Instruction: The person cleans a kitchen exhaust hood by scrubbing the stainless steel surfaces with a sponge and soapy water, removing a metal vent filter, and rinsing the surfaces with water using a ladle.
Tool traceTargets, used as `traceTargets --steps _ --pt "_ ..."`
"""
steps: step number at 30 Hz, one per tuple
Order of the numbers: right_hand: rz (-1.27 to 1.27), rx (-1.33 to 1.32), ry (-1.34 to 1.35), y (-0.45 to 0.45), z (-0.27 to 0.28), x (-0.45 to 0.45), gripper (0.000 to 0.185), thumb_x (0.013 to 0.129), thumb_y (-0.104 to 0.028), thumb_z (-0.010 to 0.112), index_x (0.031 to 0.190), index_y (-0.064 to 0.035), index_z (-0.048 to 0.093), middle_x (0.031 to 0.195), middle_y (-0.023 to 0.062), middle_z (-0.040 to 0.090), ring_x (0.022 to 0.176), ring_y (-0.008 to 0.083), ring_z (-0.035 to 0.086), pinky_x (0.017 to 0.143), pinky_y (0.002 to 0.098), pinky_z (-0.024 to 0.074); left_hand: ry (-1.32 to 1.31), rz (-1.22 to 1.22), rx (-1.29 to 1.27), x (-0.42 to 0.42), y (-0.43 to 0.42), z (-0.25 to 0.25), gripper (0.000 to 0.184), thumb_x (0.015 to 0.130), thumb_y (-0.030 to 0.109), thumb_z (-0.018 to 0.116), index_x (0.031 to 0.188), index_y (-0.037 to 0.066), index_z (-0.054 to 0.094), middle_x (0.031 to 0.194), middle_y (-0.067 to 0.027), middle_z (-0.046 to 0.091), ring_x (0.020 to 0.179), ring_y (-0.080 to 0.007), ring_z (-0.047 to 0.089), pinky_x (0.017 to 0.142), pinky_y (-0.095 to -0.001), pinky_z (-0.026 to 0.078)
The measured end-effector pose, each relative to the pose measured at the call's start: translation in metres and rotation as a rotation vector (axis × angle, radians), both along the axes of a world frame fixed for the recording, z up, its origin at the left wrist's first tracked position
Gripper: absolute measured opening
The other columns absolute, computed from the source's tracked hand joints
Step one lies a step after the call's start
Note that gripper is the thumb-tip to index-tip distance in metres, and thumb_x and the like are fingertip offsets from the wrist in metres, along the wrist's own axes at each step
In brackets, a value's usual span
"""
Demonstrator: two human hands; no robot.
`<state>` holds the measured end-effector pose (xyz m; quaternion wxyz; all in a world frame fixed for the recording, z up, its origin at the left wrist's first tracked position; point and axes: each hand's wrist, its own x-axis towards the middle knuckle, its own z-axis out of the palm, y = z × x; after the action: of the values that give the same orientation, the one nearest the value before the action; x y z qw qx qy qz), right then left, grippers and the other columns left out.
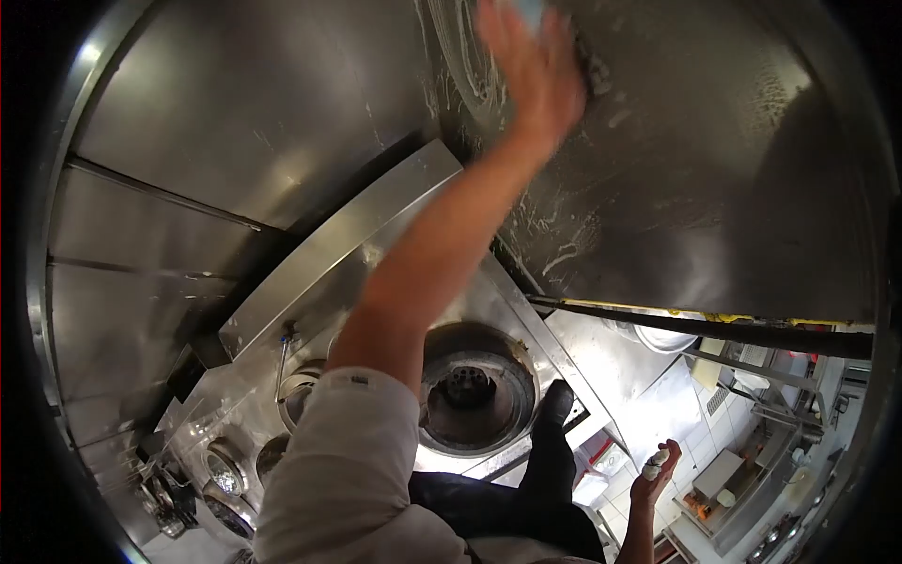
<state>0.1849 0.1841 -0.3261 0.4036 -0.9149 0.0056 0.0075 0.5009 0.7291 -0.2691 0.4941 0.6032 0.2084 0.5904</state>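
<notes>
My left hand [537, 80] is raised at the top of the view, its fingers stretched over a light blue pad [528, 11] against a steel panel [658, 188]. The frame edge cuts off part of the pad, and I cannot tell if it is a sponge or a cloth. Streaks of whitish suds [470, 70] mark the panel around this hand. Low at the right, my right hand [648, 481] is closed around a small, crumpled, whitish-grey thing [655, 463] whose kind is unclear.
Below my left arm is a round stove burner [470, 385] in a steel range top [329, 310]. My dark shoe [558, 402] rests at the range's right edge. Metal pots [225, 470] stand at the lower left. A dark bar [714, 329] crosses at right, above kitchen counters and tiled floor.
</notes>
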Motion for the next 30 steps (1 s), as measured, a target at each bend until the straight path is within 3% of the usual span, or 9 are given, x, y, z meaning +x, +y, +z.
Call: traceTargets --steps 4,9,11,15,18,21,23,26,30 --pt "-0.068 -0.159 0.112 -0.005 -0.002 -0.002 0.051 0.093 -0.041 0.039 0.123 0.0007 0.044 0.106 0.0133 0.048 0.095 0.0223 0.047 0.085 0.0361 0.0378 -0.001 -0.073 0.038 0.023 0.103 0.037 0.054 0.1 0.038 0.031 0.133 -0.005 0.035 0.13 -0.0207 0.045 0.12 -0.0298 0.044 0.104 -0.039 0.032" --pt "-0.08 -0.152 0.173 -0.031 -0.022 -0.032 0.074 0.088 -0.067 0.034 0.124 -0.0029 0.045 0.098 0.0092 0.048 0.091 0.0176 0.044 0.084 0.0325 0.0344 0.269 -0.114 -0.525 0.017 0.037 -0.214 0.064 0.099 0.046 0.027 0.137 -0.006 0.032 0.137 -0.0234 0.039 0.126 -0.0309 0.041 0.108 -0.0396 0.029" --pt "-0.067 -0.191 0.23 -0.037 -0.022 -0.037 0.078 0.087 -0.069 0.032 0.125 -0.0023 0.045 0.099 0.01 0.049 0.091 0.0182 0.044 0.084 0.0328 0.0351 0.37 -0.27 -0.858 -0.05 -0.081 -0.193 0.063 0.1 0.04 0.031 0.143 -0.005 0.022 0.148 -0.0264 0.024 0.136 -0.0355 0.028 0.112 -0.041 0.02" --pt "0.104 -0.412 0.198 -0.008 0.003 -0.012 0.06 0.093 -0.05 0.033 0.125 -0.0006 0.045 0.104 0.0139 0.052 0.096 0.0214 0.048 0.082 0.0338 0.0376 0.349 -0.221 -0.009 -0.066 -0.151 -0.123 0.06 0.1 0.035 0.034 0.142 -0.007 0.022 0.146 -0.0324 0.02 0.138 -0.0451 0.013 0.112 -0.0521 0.009" --pt "0.146 -0.383 0.183 -0.012 0.008 0.007 0.051 0.095 -0.041 0.033 0.125 -0.0019 0.046 0.102 0.0126 0.053 0.093 0.0208 0.049 0.081 0.0334 0.0377 0.079 0.001 0.027 -0.028 -0.069 -0.05 0.065 0.099 0.039 0.033 0.143 -0.007 0.017 0.143 -0.0312 0.026 0.135 -0.0436 0.023 0.112 -0.0496 0.013" --pt "0.118 -0.043 0.132 -0.04 -0.008 0.011 0.04 0.094 -0.026 0.041 0.123 0.0006 0.046 0.101 0.0154 0.053 0.092 0.0256 0.05 0.081 0.0387 0.0411 0.106 -0.489 -0.788 -0.017 -0.021 -0.165 0.066 0.1 0.041 0.031 0.143 -0.006 0.013 0.141 -0.0278 0.03 0.131 -0.0373 0.033 0.111 -0.0412 0.022" --pt "0.021 -0.156 0.236 -0.037 -0.013 0.002 0.047 0.095 -0.037 0.039 0.124 -0.0003 0.046 0.101 0.0138 0.052 0.092 0.0226 0.049 0.081 0.0376 0.0403 0.081 -0.431 -1.024 -0.039 -0.085 -0.247 0.067 0.1 0.041 0.032 0.143 -0.006 0.012 0.142 -0.0267 0.029 0.131 -0.035 0.033 0.111 -0.0395 0.023" --pt "-0.038 0.069 0.348 -0.038 -0.035 -0.014 0.072 0.092 -0.06 0.026 0.129 -0.0008 0.045 0.106 0.0131 0.051 0.095 0.0208 0.049 0.083 0.037 0.0395 0.271 -0.356 -0.543 -0.066 -0.186 -0.216 0.066 0.099 0.036 0.036 0.142 -0.007 0.011 0.146 -0.0259 0.017 0.137 -0.0325 0.021 0.112 -0.0405 0.017" --pt "0.16 -0.103 0.299 -0.003 -0.043 -0.014 0.062 0.091 -0.048 0.032 0.126 0.0017 0.047 0.113 0.0159 0.052 0.101 0.0254 0.052 0.087 0.0393 0.0407 0.355 -0.042 0.162 -0.066 -0.149 -0.085 0.055 0.098 0.028 0.039 0.136 -0.008 0.021 0.143 -0.0237 0.02 0.135 -0.031 0.021 0.111 -0.0393 0.018"
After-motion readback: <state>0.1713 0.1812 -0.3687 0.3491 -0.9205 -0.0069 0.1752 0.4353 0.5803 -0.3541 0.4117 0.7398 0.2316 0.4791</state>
